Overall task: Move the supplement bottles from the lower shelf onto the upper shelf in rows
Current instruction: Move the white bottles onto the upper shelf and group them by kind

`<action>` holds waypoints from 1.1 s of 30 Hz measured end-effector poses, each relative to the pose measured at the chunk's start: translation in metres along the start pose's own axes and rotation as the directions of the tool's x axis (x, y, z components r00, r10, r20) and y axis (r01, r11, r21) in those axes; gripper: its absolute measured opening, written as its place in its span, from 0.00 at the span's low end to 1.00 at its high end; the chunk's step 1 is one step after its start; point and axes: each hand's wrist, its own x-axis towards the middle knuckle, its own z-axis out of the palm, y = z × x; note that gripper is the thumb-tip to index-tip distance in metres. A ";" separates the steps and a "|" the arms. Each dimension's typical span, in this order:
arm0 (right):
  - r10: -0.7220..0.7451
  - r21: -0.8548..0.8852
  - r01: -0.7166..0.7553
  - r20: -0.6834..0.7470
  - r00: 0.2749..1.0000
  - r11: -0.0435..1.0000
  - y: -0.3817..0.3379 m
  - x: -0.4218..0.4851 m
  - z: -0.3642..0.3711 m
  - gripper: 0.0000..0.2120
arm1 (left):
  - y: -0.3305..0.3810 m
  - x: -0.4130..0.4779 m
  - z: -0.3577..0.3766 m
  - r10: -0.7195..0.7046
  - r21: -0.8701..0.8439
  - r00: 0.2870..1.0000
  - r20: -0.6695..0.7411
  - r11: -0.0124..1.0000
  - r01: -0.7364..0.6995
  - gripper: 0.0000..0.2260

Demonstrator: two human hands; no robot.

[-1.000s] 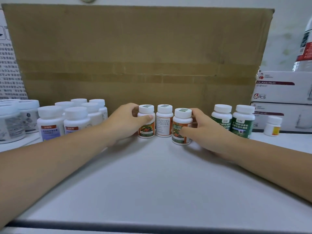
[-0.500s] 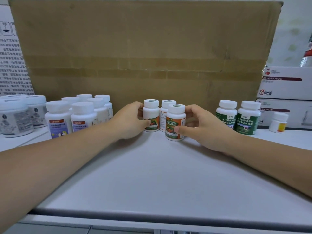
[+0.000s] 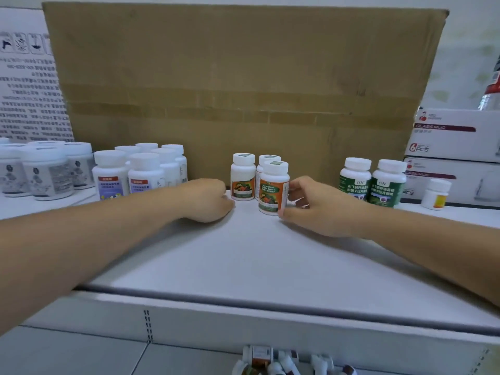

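Three white-capped supplement bottles with orange and green labels stand mid-shelf on the upper shelf [image 3: 243, 253]. The front bottle [image 3: 273, 188] has my right hand [image 3: 313, 207] around it, thumb low at its base and fingers behind. The left bottle [image 3: 242, 177] stands free; a third bottle [image 3: 263, 163] is half hidden behind the front one. My left hand [image 3: 205, 200] rests curled on the shelf just left of the left bottle, apart from it. More bottles [image 3: 259, 361] of the same kind show on the lower shelf at the bottom edge.
A large cardboard box [image 3: 238, 85] walls the back. Left stand several purple-labelled bottles [image 3: 127, 174] and grey-labelled jars [image 3: 43, 171]. Right stand two green bottles [image 3: 372, 181], a small yellow-labelled bottle [image 3: 436, 193] and stacked glass-mug boxes [image 3: 454, 136].
My left hand let go of the left bottle and drew back, curled. The front bottle slid left and forward, in front of the third. The camera tilted down, showing the lower shelf.
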 end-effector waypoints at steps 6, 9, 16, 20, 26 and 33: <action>0.016 -0.312 0.012 0.087 0.996 0.950 -0.026 -0.052 -0.024 0.24 | -0.006 -0.065 -0.024 0.061 0.091 0.990 0.127 0.993 -0.073 0.19; 0.024 -0.288 -0.008 0.052 0.998 0.958 -0.037 -0.087 -0.031 0.21 | -0.015 -0.102 -0.030 0.101 0.036 0.989 0.112 0.994 -0.106 0.20; 0.058 -0.294 -0.072 -0.054 0.997 0.953 -0.064 -0.169 -0.025 0.17 | -0.038 -0.184 -0.035 0.264 0.047 0.962 -0.074 0.964 -0.261 0.18; 0.070 -0.248 -0.098 -0.121 0.990 0.964 -0.079 -0.221 -0.009 0.15 | -0.048 -0.229 -0.027 0.355 -0.017 0.909 -0.220 0.930 -0.367 0.12; 0.132 -0.126 -0.145 -0.107 0.985 0.981 -0.067 -0.277 0.049 0.14 | -0.060 -0.263 0.038 0.445 -0.035 0.870 -0.215 0.886 -0.462 0.21; 0.298 -0.149 -0.280 0.111 0.948 0.948 -0.006 -0.261 0.151 0.17 | -0.067 -0.212 0.161 0.302 -0.188 0.953 -0.019 0.935 -0.300 0.14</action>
